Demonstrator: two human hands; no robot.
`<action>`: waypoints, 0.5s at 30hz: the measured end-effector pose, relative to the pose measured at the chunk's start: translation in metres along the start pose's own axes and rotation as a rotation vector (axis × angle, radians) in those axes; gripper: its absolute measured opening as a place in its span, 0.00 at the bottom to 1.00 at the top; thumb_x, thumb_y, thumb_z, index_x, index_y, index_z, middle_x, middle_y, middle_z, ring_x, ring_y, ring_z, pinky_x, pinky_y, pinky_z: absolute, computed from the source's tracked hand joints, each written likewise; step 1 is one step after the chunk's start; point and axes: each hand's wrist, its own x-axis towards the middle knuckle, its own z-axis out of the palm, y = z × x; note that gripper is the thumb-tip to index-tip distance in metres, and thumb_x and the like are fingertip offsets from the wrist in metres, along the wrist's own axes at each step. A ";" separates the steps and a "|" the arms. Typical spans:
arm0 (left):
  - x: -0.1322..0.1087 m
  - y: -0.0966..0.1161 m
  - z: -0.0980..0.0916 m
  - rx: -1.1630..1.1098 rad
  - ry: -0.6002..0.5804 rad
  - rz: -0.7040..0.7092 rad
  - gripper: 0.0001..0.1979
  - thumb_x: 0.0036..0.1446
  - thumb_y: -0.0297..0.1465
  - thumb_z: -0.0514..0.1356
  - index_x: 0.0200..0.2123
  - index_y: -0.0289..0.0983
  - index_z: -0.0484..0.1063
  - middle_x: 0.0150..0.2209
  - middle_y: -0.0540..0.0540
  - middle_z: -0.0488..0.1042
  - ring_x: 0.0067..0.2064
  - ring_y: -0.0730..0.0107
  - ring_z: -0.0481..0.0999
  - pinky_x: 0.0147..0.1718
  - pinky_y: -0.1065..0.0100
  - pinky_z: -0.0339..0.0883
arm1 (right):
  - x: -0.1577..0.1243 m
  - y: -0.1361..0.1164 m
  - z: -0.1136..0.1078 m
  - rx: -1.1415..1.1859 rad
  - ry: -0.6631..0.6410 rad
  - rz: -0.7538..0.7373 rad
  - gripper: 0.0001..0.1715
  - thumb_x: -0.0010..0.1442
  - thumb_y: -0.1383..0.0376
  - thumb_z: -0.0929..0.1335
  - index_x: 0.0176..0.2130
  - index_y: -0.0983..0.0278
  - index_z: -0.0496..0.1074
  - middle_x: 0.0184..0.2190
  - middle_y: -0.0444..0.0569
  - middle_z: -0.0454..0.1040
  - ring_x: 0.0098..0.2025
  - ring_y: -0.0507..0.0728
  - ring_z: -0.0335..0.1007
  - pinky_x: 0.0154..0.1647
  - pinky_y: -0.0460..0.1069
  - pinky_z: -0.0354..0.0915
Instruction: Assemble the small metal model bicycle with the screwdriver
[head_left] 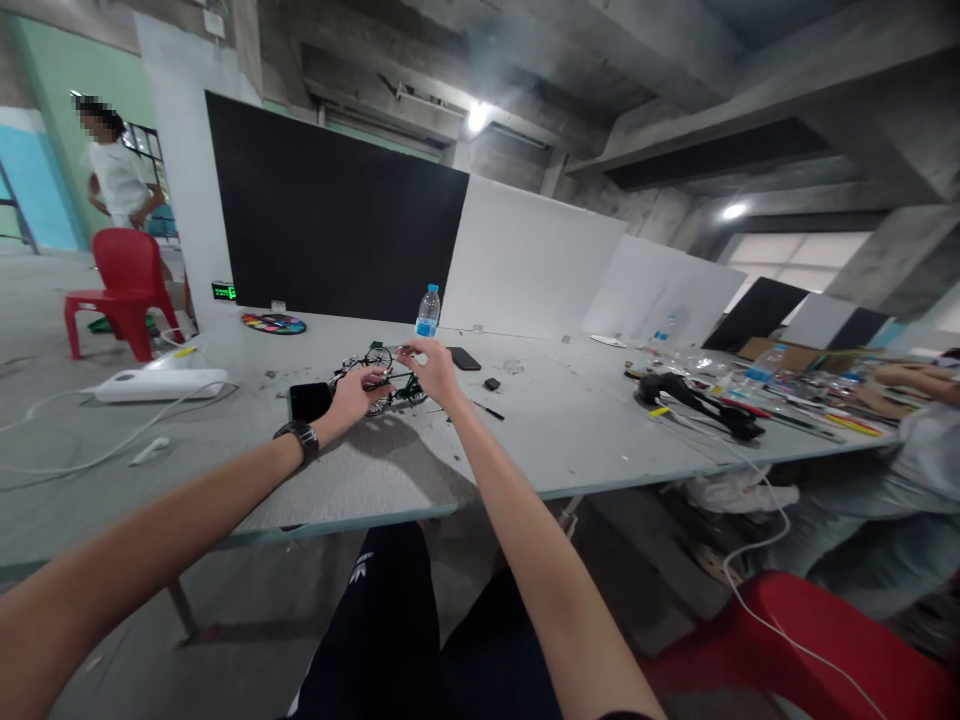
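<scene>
A small green and black model bicycle (390,385) stands on the grey table (525,430). My left hand (354,392), with a black watch on the wrist, is closed on the model's near side. My right hand (429,368) pinches the model's upper right part with thumb and fingers. Both arms reach far forward over the table edge.
A black phone (309,401) lies left of my left hand, another dark phone (465,358) and a water bottle (427,312) behind the model. A white power strip (159,384) sits at left. A co-worker's hands (911,385) work among tools at right. Red chairs (124,285) stand around.
</scene>
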 end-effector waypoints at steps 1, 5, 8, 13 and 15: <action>0.000 0.000 0.001 0.019 0.005 0.005 0.17 0.52 0.39 0.73 0.42 0.37 0.80 0.42 0.36 0.85 0.46 0.47 0.84 0.53 0.48 0.76 | 0.001 -0.002 0.006 0.013 -0.006 0.002 0.08 0.67 0.60 0.74 0.42 0.60 0.84 0.42 0.53 0.85 0.49 0.63 0.78 0.59 0.56 0.67; 0.001 0.001 0.003 0.085 0.018 -0.010 0.14 0.52 0.39 0.72 0.40 0.39 0.81 0.42 0.38 0.85 0.47 0.47 0.84 0.53 0.48 0.76 | -0.006 -0.001 0.024 0.145 0.025 0.081 0.10 0.68 0.60 0.72 0.43 0.61 0.83 0.43 0.51 0.85 0.42 0.59 0.78 0.49 0.52 0.71; 0.001 0.002 0.003 0.070 0.027 -0.011 0.15 0.51 0.38 0.72 0.41 0.39 0.82 0.43 0.39 0.86 0.47 0.48 0.84 0.52 0.51 0.76 | -0.014 0.003 0.029 0.187 0.037 0.133 0.10 0.66 0.60 0.72 0.41 0.62 0.83 0.40 0.50 0.85 0.39 0.58 0.78 0.46 0.51 0.72; 0.000 0.005 0.002 0.058 -0.001 -0.009 0.15 0.51 0.38 0.72 0.42 0.39 0.82 0.43 0.39 0.86 0.46 0.49 0.84 0.51 0.51 0.77 | -0.022 0.007 0.028 0.192 0.049 0.156 0.10 0.66 0.58 0.73 0.40 0.60 0.84 0.38 0.51 0.86 0.39 0.60 0.80 0.46 0.53 0.74; 0.000 0.007 0.002 0.059 -0.008 -0.004 0.15 0.52 0.38 0.71 0.42 0.39 0.81 0.44 0.38 0.86 0.46 0.48 0.84 0.51 0.51 0.77 | -0.024 0.008 0.030 0.209 0.065 0.166 0.10 0.65 0.58 0.73 0.40 0.60 0.84 0.39 0.51 0.86 0.40 0.61 0.81 0.47 0.53 0.74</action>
